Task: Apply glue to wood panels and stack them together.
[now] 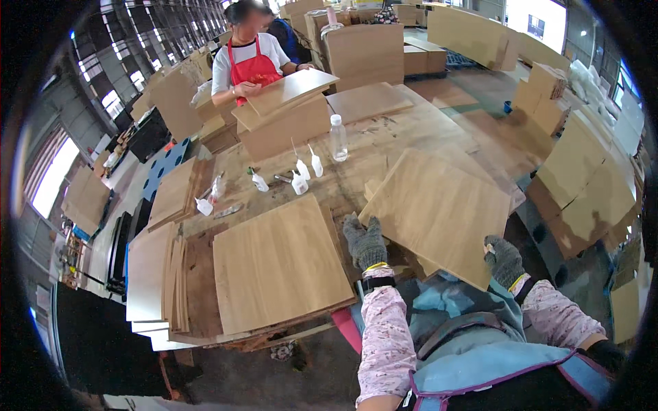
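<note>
Gripping wood-grain panel's (439,209) right edge: gloved right hand (505,262), fingers curled round it. Gloved left hand (367,243), fingers partly spread, at panel's left corner; cannot tell if holding. Panel at counter's (411,130) near right side. Any marking on white squeeze bottles (299,183) too small to read. Clear bottle (338,144) beyond; panel stack (277,264) left; co-worker (274,51) opposite.

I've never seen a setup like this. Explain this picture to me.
There is no machine here: a person works with their own gloved hands, seen from a wide fisheye camera worn on the head. That lens bends straight edges. The right hand grips the edge of a board; the left hand is at its left corner. On the table lie more boards, and small white bottles and a clear bottle stand there. Opposite is a co-worker.
</note>
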Available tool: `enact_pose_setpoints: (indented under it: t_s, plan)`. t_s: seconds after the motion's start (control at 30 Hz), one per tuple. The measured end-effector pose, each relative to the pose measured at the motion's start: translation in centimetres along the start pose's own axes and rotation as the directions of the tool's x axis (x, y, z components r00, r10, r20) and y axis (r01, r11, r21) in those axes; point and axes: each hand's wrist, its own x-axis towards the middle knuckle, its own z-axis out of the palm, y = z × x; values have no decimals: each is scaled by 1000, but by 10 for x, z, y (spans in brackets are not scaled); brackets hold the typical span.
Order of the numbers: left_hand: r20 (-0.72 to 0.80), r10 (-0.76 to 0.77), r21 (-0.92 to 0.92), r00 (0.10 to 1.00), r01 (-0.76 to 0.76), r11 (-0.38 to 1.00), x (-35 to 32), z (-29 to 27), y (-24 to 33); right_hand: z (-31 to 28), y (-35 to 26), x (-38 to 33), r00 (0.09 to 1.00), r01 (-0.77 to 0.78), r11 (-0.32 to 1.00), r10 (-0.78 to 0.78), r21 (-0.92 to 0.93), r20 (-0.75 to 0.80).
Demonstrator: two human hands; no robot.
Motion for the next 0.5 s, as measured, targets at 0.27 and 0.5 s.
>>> enact_pose_setpoints:
  t_s: [0.27, 0.5]
  plan:
    - [84, -27, 160, 996, 13, 987, 9, -3, 4, -3, 21, -9, 991, 39, 968, -5, 247, -133]
    - [140, 99, 310, 985, -139, 941, 18, -8, 0, -20, 36, -23, 881, -439, 511, 408, 739, 241]
